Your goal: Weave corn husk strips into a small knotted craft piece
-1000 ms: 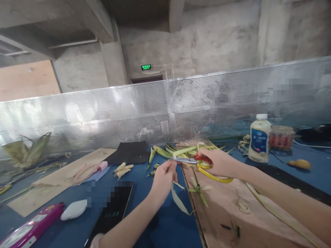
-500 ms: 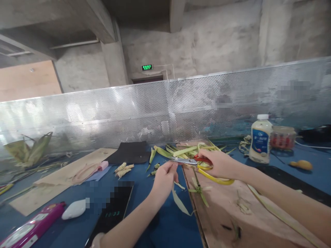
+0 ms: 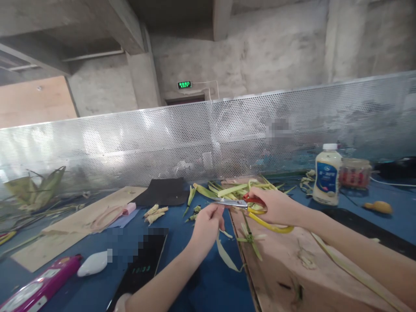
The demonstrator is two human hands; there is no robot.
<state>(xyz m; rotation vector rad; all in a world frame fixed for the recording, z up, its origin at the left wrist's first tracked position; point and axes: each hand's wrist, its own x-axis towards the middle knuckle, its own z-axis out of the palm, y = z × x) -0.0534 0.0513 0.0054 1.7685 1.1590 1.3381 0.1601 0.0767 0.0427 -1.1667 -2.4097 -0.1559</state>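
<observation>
My right hand (image 3: 268, 203) grips a pair of scissors (image 3: 232, 202) with red and yellow handles, the blades pointing left. Their tips reach over the fingers of my left hand (image 3: 209, 219), which are pinched together. A pale green leaf strip (image 3: 226, 255) hangs below those pinched fingers; its upper end is hidden by the hand. Behind the scissors lies a pile of green leaf strips (image 3: 238, 189). A small knotted leaf piece (image 3: 249, 238) rests on the wooden board (image 3: 273, 264) under my right arm.
Several rolled pale husks (image 3: 155, 214) and a dark sheet (image 3: 164, 192) lie left of centre. A phone (image 3: 143, 264), a white case (image 3: 93, 263) and a magenta tool (image 3: 42, 284) are nearer me. A bottle (image 3: 327, 175), a jar (image 3: 355, 173) and a small gourd (image 3: 378, 207) stand or lie right.
Almost nothing differs. The scissors have shifted very slightly, while both hands keep their places and the leaf strip still hangs below my left hand.
</observation>
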